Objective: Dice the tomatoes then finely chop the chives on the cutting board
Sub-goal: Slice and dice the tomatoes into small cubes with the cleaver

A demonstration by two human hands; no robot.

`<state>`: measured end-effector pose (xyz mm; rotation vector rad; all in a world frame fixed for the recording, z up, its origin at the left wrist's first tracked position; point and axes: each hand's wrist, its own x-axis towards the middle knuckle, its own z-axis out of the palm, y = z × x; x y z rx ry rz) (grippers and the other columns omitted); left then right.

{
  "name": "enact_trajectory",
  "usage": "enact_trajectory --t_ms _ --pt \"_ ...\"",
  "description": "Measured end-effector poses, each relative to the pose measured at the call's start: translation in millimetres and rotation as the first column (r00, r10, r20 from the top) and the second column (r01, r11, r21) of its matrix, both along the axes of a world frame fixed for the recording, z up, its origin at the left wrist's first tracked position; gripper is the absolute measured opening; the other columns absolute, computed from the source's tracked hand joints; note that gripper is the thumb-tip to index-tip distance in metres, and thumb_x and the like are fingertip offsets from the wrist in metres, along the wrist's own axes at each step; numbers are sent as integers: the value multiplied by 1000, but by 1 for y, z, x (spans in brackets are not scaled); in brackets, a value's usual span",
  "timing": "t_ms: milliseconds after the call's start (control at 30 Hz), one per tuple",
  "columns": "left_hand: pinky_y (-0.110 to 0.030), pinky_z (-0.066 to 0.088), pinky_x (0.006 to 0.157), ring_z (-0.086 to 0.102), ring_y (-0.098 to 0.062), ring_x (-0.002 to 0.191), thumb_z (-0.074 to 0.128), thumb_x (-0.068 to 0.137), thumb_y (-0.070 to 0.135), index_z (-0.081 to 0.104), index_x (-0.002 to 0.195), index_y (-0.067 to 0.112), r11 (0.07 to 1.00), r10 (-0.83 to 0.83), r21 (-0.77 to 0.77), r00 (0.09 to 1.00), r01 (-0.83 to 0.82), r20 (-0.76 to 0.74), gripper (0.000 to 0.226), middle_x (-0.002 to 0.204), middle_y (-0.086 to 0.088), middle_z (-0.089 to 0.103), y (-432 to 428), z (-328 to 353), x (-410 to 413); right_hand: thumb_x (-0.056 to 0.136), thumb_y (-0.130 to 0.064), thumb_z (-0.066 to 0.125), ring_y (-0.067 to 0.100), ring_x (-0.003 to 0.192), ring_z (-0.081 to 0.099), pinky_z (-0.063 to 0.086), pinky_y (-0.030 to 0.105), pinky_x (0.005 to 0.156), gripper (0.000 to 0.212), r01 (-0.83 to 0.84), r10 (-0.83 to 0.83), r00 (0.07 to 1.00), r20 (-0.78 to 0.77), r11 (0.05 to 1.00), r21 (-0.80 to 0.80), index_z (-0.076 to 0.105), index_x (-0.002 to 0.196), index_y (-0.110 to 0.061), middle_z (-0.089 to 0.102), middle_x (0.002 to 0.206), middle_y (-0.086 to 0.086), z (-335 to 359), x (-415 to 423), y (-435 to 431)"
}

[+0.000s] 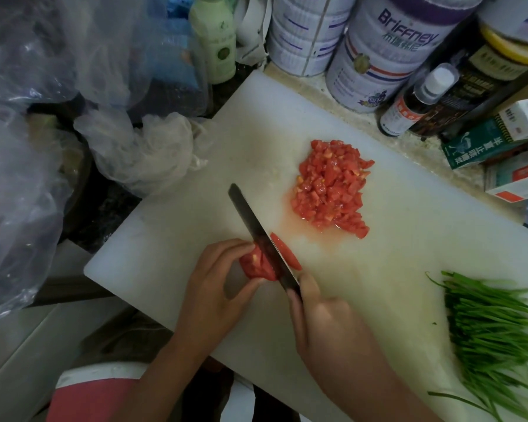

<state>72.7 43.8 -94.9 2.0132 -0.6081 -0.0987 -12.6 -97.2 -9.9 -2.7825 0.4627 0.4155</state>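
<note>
Knife [256,236] halving glossy tomato piece [256,264], wet diced heap [329,187]

Tins [387,53], bottles [215,41], plastic bags [28,178]

Cutting board [393,226]: white plastic, matt, scuffed, wet with juice beyond the right hand [326,324]; knife [250,226] blade dark metal, dull sheen; tomato piece [256,264] at the left hand [214,278] moist, glossy; chives [494,324] right of the right hand smooth; bags [28,184] left of the left hand thin clear plastic, crinkled, shiny.

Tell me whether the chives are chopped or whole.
Whole: the chives lie as long uncut stalks on the board, apart from the knife.
</note>
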Motion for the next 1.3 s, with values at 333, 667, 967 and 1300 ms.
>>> enact_trajectory --t_ms 333,667,967,1300 --pt "-11 35 102 53 -3 113 66 83 39 66 116 15 1000 -2 -18 1000 2 -10 41 118 14 57 0 -1 1 92 -41 31 18 30 35 11 23 35 30 63 -64 997 -47 998 -32 51 97 -20 24 41 -4 -3 -17 5" --pt "-7 36 98 53 5 112 66 81 38 63 114 24 997 -12 -79 996 5 -84 36 114 25 56 -1 2 2 91 -41 32 19 25 41 12 22 35 25 110 -110 994 6 994 7 47 95 -22 36 34 3 -12 -52 9" --pt "-12 39 99 56 -6 109 65 84 35 66 112 12 997 -41 -72 999 39 -22 36 114 13 58 3 -1 1 99 -31 37 30 63 58 29 28 54 23 96 -163 944 287 967 234 50 109 -15 59 66 7 -23 5 8" --pt "-14 41 98 57 -4 109 66 83 37 65 108 12 994 -36 -104 999 36 3 35 113 11 58 3 -3 1 98 -36 37 23 55 48 30 30 54 14 186 -255 943 214 937 297 42 90 -26 46 57 -3 -18 -9 9"
